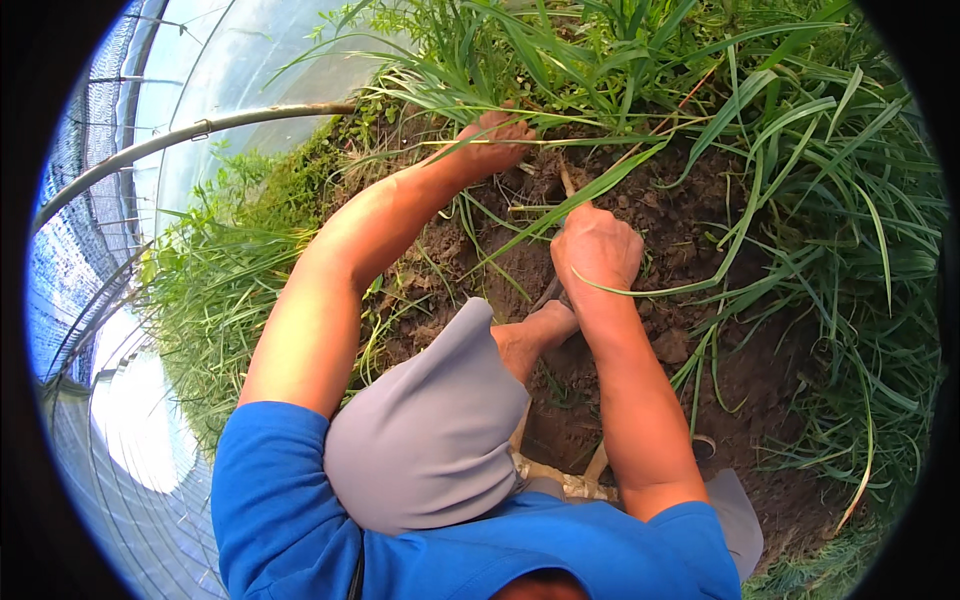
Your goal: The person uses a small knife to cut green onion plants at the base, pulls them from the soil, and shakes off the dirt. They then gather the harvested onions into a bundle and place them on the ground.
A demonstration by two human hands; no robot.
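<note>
My left hand [499,141] is at the foot of the tall green grass [600,60], its fingers curled around some blades; part of the grip is hidden by leaves. Closer to my body, my right hand [598,246] is closed in a fist around a narrow tool [567,180]. The tool's thin brownish end points away from me, at the dug brown soil [510,262]; its exact kind cannot be told. Long blades cross between the hands and over my right wrist.
My bare foot [551,324] in a dark sandal stands on the soil below my right hand. A low seat [570,484] is partly visible under me. Dense long leaves [840,225] line the right. At left are weeds [225,277], a curved frame pole [187,131] and translucent plastic sheeting [247,67].
</note>
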